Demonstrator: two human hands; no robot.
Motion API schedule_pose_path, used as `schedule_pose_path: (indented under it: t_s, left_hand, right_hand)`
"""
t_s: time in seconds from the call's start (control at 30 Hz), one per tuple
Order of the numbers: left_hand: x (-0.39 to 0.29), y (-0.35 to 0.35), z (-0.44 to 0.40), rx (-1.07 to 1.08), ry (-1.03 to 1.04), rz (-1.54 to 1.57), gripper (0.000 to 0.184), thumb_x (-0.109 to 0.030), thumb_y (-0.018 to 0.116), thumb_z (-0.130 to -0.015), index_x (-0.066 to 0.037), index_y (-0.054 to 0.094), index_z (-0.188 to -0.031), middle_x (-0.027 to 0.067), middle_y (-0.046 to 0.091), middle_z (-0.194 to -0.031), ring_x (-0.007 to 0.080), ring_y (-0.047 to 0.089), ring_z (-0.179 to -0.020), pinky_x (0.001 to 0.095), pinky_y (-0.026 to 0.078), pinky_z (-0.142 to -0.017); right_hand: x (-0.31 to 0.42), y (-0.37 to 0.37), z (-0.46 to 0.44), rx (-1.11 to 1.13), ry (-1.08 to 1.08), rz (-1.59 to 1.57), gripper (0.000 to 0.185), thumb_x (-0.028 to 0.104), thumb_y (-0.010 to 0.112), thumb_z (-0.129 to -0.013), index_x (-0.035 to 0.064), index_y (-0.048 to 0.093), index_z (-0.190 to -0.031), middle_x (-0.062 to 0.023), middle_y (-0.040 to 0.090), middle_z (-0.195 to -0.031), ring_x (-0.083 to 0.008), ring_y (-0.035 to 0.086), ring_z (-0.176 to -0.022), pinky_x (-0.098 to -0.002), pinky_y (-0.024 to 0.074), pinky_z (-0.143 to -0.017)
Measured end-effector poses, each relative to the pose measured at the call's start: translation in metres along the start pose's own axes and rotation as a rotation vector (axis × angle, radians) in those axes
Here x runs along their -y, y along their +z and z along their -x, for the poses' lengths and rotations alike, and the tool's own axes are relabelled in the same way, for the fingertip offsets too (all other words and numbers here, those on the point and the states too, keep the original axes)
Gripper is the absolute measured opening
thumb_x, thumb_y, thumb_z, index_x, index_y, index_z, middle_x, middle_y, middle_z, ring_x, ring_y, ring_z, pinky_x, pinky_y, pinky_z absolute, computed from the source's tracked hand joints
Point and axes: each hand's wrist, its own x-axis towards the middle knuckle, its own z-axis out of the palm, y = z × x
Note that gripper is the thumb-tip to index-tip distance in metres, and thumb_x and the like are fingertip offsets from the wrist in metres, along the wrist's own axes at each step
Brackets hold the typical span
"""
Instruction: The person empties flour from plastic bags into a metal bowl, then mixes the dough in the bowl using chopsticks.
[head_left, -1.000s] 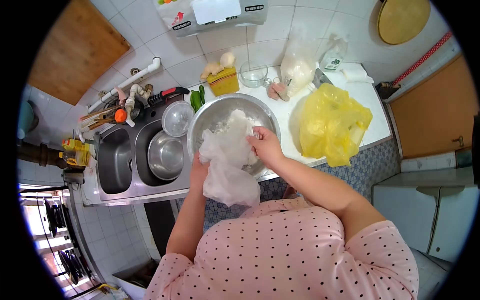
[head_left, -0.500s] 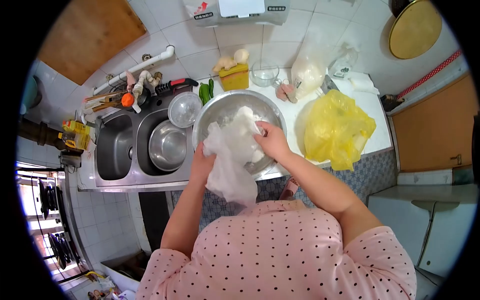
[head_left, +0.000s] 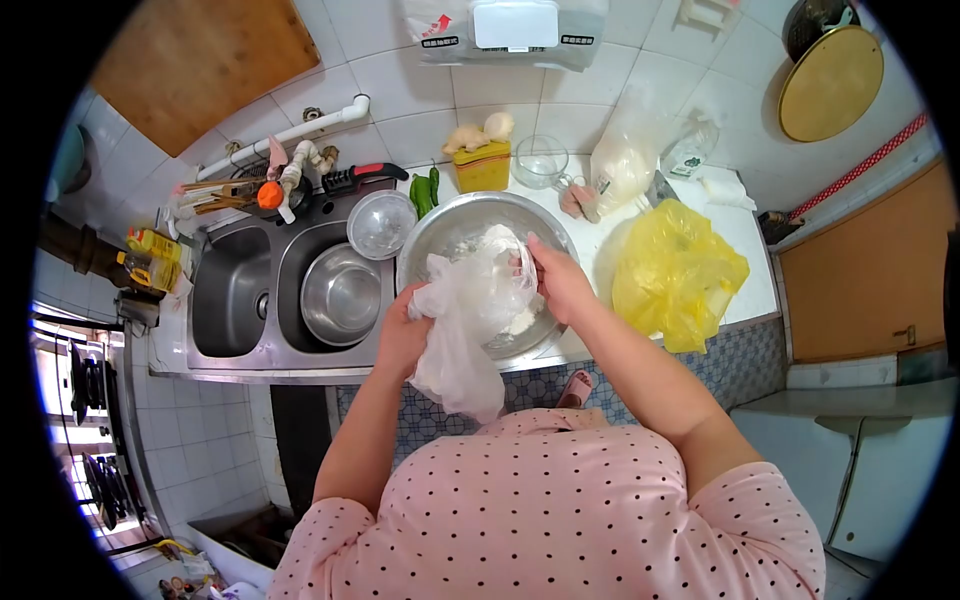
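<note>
Both my hands grip a thin white plastic bag [head_left: 462, 335] above a wide steel bowl [head_left: 425, 225]. My left hand [head_left: 402, 333] is closed on the bag's left side near the bowl's front rim. On the other side my right hand [head_left: 558, 280] holds the bag's mouth, with some fingers showing through the clear plastic. White flour [head_left: 520, 320] lies in the bowl, partly hidden behind the bag. The bag's lower end hangs over the counter's front edge.
Left of the bowl are a plastic bowl [head_left: 381, 225], green peppers [head_left: 424, 190] and a double sink [head_left: 232, 300] with a steel basin [head_left: 341, 295]. A yellow plastic bag [head_left: 675, 275] stands to the right. Behind are a yellow box [head_left: 482, 168] and a glass bowl [head_left: 540, 162].
My right hand has turned and shifted slightly right, spreading the bag's mouth wider. My left hand keeps its hold. The whole view has shifted a little.
</note>
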Motion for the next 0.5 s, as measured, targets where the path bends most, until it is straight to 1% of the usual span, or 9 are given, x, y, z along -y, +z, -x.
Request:
schedule_pose_path:
  t_s: [0.03, 0.1, 0.13, 0.2, 0.23, 0.3, 0.33, 0.43, 0.5]
  left_hand:
    - [0.006, -0.004, -0.002, -0.010, 0.023, -0.005, 0.036, 0.003, 0.056, -0.085, -0.005, 0.057, -0.120, 0.0051, 0.063, -0.109, 0.0143, 0.060, -0.098, 0.0291, 0.048, -0.085]
    - [0.023, -0.016, -0.011, -0.032, 0.070, -0.013, 0.035, 0.003, 0.056, -0.084, -0.004, 0.058, -0.119, 0.0052, 0.063, -0.109, 0.0142, 0.060, -0.098, 0.0287, 0.048, -0.084]
    - [0.021, -0.019, -0.010, -0.074, 0.062, -0.052, 0.035, 0.002, 0.057, -0.084, -0.004, 0.058, -0.118, 0.0052, 0.063, -0.108, 0.0142, 0.060, -0.097, 0.0285, 0.048, -0.084]
    - [0.015, -0.024, -0.012, -0.156, 0.042, -0.131, 0.034, 0.002, 0.058, -0.083, -0.004, 0.059, -0.117, 0.0051, 0.063, -0.107, 0.0143, 0.060, -0.096, 0.0282, 0.048, -0.083]
    - [0.013, -0.025, -0.015, -0.122, 0.073, -0.084, 0.034, 0.002, 0.058, -0.083, -0.004, 0.059, -0.117, 0.0052, 0.064, -0.106, 0.0144, 0.060, -0.095, 0.0282, 0.048, -0.083]
    - [0.015, -0.028, -0.015, -0.059, 0.129, 0.013, 0.034, 0.001, 0.060, -0.083, -0.003, 0.059, -0.117, 0.0052, 0.064, -0.105, 0.0146, 0.060, -0.095, 0.0281, 0.048, -0.082]
    - [0.011, -0.027, -0.012, -0.071, 0.107, 0.018, 0.035, 0.000, 0.061, -0.082, -0.003, 0.059, -0.117, 0.0052, 0.064, -0.105, 0.0144, 0.061, -0.095, 0.0281, 0.048, -0.082]
    - [0.002, -0.024, -0.006, -0.092, 0.067, 0.021, 0.035, 0.000, 0.062, -0.083, -0.003, 0.059, -0.117, 0.0048, 0.065, -0.105, 0.0137, 0.061, -0.094, 0.0279, 0.049, -0.082]
    - [0.004, -0.024, -0.005, -0.089, 0.065, 0.006, 0.035, -0.001, 0.064, -0.083, -0.004, 0.059, -0.117, 0.0043, 0.065, -0.105, 0.0129, 0.060, -0.094, 0.0277, 0.049, -0.082]
  right_hand:
    - [0.003, 0.003, 0.000, -0.001, 0.023, -0.031, 0.021, 0.022, 0.063, -0.092, 0.0044, 0.064, -0.104, 0.0003, 0.064, -0.086, -0.0092, 0.057, -0.074, -0.0233, 0.0462, -0.069]
    - [-0.004, -0.005, -0.014, -0.003, -0.090, 0.265, 0.020, 0.023, 0.064, -0.090, 0.0039, 0.066, -0.096, 0.0003, 0.063, -0.081, -0.0109, 0.054, -0.068, -0.0253, 0.0437, -0.065]
    - [-0.006, -0.007, -0.019, -0.002, -0.145, 0.415, 0.020, 0.023, 0.065, -0.089, 0.0036, 0.066, -0.091, 0.0003, 0.063, -0.078, -0.0118, 0.052, -0.065, -0.0263, 0.0425, -0.064]
    - [-0.004, -0.015, -0.023, -0.087, -0.155, 0.758, 0.019, 0.022, 0.066, -0.087, 0.0037, 0.067, -0.091, -0.0007, 0.063, -0.077, -0.0134, 0.054, -0.067, -0.0276, 0.0434, -0.065]
    - [-0.003, -0.018, -0.026, -0.130, -0.161, 0.929, 0.019, 0.022, 0.067, -0.087, 0.0038, 0.067, -0.090, -0.0012, 0.063, -0.077, -0.0143, 0.054, -0.068, -0.0283, 0.0439, -0.066]
    - [-0.028, -0.036, -0.046, -0.138, -0.341, 0.884, 0.020, 0.022, 0.068, -0.085, 0.0037, 0.067, -0.093, -0.0034, 0.064, -0.077, -0.0151, 0.056, -0.070, -0.0298, 0.0450, -0.067]
    - [-0.032, -0.035, -0.048, -0.142, -0.430, 0.857, 0.021, 0.021, 0.069, -0.084, 0.0036, 0.067, -0.094, -0.0044, 0.065, -0.077, -0.0155, 0.057, -0.071, -0.0306, 0.0455, -0.068]
    - [-0.027, -0.012, -0.032, -0.076, -0.197, 0.510, 0.025, 0.016, 0.069, -0.080, 0.0032, 0.066, -0.102, -0.0082, 0.066, -0.083, -0.0174, 0.059, -0.075, -0.0296, 0.0469, -0.072]
    - [-0.020, 0.006, -0.022, -0.137, -0.174, 0.613, 0.030, 0.014, 0.068, -0.079, 0.0041, 0.066, -0.108, -0.0101, 0.066, -0.090, -0.0169, 0.060, -0.080, -0.0280, 0.0472, -0.074]
